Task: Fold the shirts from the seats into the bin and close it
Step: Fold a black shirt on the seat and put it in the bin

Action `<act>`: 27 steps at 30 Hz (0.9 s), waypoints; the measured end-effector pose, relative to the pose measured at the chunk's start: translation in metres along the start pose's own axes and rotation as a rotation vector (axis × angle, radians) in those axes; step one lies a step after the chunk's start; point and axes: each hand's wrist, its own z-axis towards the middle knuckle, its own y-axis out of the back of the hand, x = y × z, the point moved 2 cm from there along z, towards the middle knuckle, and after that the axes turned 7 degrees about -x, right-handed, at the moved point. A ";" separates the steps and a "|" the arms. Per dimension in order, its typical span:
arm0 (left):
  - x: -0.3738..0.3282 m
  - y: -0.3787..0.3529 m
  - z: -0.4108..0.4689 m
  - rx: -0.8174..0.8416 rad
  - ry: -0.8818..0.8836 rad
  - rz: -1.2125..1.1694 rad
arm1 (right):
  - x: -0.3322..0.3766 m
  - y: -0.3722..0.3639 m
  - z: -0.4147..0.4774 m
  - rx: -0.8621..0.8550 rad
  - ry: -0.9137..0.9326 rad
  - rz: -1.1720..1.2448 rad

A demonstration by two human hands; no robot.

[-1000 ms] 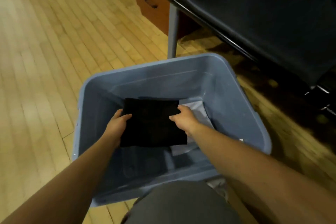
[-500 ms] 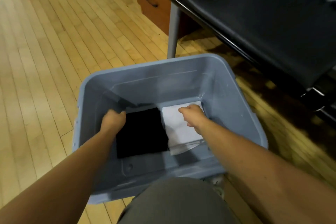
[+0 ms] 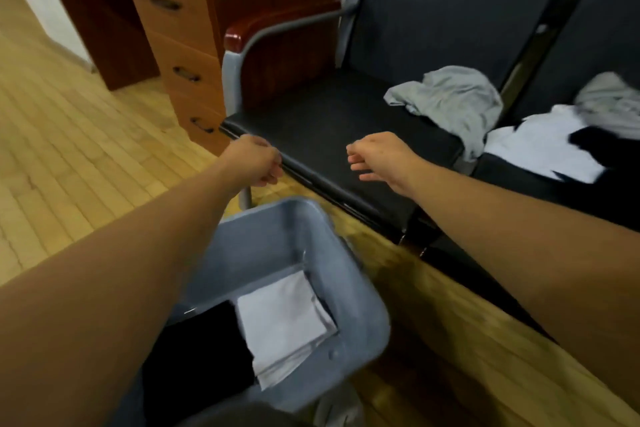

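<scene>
Neither hand holds anything. The left hand (image 3: pixel 254 161), fingers loosely curled under the palm, hangs at the front left corner of the near seat (image 3: pixel 329 121); whether it touches that edge cannot be told. The right hand (image 3: pixel 384 159), fingers relaxed and slightly bent, hovers over the same seat's front edge. The blue bin (image 3: pixel 363 288) stands on the wooden floor (image 3: pixel 69 149) just before the seat, beneath the left forearm. Inside it, a folded black shirt (image 3: pixel 201 350) lies toward the left wall and a folded white shirt (image 3: pixel 284 319) lies against it, toward the right wall. A crumpled grey shirt (image 3: pixel 450 100) lies at the seat's right edge, spilling over it. On the neighbouring seat (image 3: pixel 519 180), a white shirt (image 3: pixel 540 146), a black garment (image 3: pixel 602 146) and another grey shirt (image 3: pixel 609 104) lie heaped and blurred.
</scene>
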 end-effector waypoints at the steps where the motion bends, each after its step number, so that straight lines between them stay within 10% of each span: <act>1: -0.019 -0.013 0.001 0.020 -0.038 0.024 | -0.003 0.025 0.001 -0.041 0.006 -0.011; 15: -0.193 -0.294 -0.033 0.405 -0.382 0.074 | -0.139 0.332 -0.036 -0.578 -0.039 -0.650; 20: -0.209 -0.378 -0.056 0.477 -0.497 0.160 | -0.213 0.374 -0.048 -0.507 -0.243 -0.881; 27: -0.220 -0.434 -0.080 0.503 -0.449 0.098 | -0.237 0.389 -0.052 -0.692 -0.001 -0.836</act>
